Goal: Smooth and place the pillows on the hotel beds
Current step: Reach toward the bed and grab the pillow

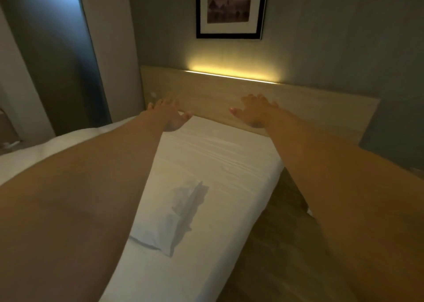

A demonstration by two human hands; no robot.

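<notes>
I find both hands empty and spread flat, holding nothing. My left hand (168,116) reaches forward with fingers splayed wide, at the far left corner of the white bedding, where the mattress meets the headboard (298,99); whether the palm presses the fabric or hovers just above it, I cannot tell. My right hand (254,111) is likewise splayed, fingers apart, in front of the lower face of the headboard near the far right edge of the bed; contact with the wood is not clear either. Both bare forearms run from the near corners of the view toward the head of the bed. Between them lies the white bed surface (213,155), with fine parallel creases across its far part. Nearer to me, a small white pillow (165,228) rests on the sheet, crumpled, one corner turned up and throwing a dark shadow. A second stretch of white bedding shows beside my left arm. A lit strip (231,74) glows along the top of the headboard, and a framed picture (229,8) hangs on the grey wall above. Wooden flooring shows right of the bed.
</notes>
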